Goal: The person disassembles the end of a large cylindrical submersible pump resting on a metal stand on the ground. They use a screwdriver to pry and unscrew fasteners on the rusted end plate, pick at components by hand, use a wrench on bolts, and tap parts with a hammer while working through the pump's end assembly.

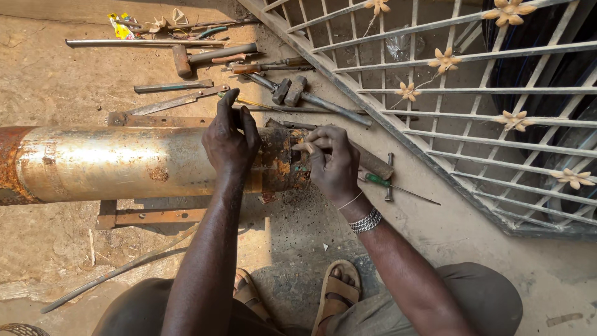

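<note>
A long rusty metal cylinder (106, 163) lies across the ground on a low angle-iron frame (155, 216). My left hand (231, 138) rests spread over the top of the cylinder near its right end. My right hand (331, 163) sits at the cylinder's open right end, its fingers curled against the corroded rim; what it grips there is hidden. A green-handled screwdriver (385, 183) lies on the ground just right of that hand, beside a bolt (389, 177).
Hammers (208, 57), a small sledge (292, 91), metal rods (143, 43) and flat bars (165, 87) lie scattered beyond the cylinder. A white metal grille with flower ornaments (472, 106) leans at the right. A bent rod (118, 270) lies at lower left. My sandalled feet (336, 292) are below.
</note>
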